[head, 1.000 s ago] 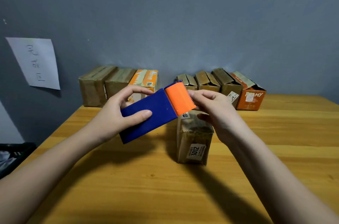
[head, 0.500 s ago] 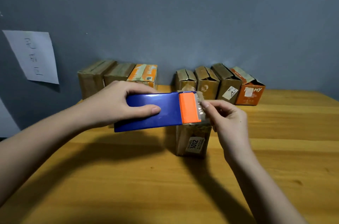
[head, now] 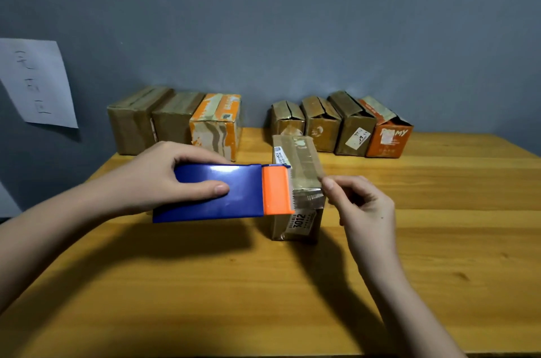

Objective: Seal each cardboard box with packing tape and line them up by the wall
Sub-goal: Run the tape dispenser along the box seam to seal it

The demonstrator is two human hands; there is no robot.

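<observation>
Tape (head: 307, 179) now runs further out from the dispenser (head: 222, 192) than before — the right hand (head: 361, 211) pinches its end over the box (head: 295, 226) mid-table, while the left hand (head: 164, 179) grips the dispenser.

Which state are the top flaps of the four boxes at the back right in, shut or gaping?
Gaping. The four back-right boxes show dark open seams along their tops, flaps lifted. No tape across them is discernible.
</observation>
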